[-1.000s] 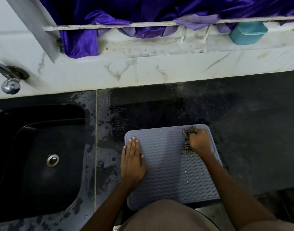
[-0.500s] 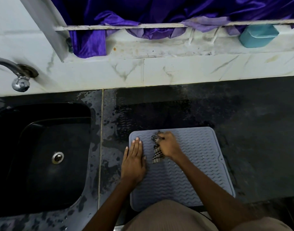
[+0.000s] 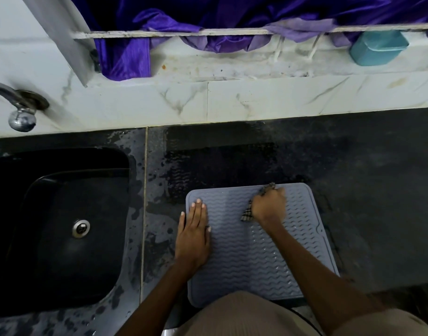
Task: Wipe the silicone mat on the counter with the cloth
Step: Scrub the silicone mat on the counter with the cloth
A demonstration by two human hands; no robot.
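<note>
The right hand (image 3: 268,206) is gripping a checked cloth (image 3: 247,214), fingers curled tight around it so that only two ends are showing: one tuft poking out past the knuckles at the far edge of the mat, one corner hanging out on the thumb side. The fist is pressing the cloth onto the far right part of the grey silicone mat (image 3: 251,253). The left hand (image 3: 192,235) is lying flat, palm down, fingers straight and nearly together, holding nothing; its fingertips are resting on the mat's far left corner and the outer edge of the palm is overlapping the mat's left border.

The mat is sitting on a dark stone counter (image 3: 368,190), wavy ribs facing up, droplets showing on its right half. The counter is looking wet and streaked to the left of the mat and behind it. A black sink (image 3: 62,226) with a metal drain (image 3: 80,228) is set in the counter well left of the mat, and a chrome tap (image 3: 19,110) is projecting from the white marble-patterned wall (image 3: 232,100) above it. Purple fabric (image 3: 208,18) is hanging over the ledge behind, and a teal container (image 3: 377,48) is standing at the ledge's right end.

The cloth is lying under the right fist, well apart from the left fingers.
</note>
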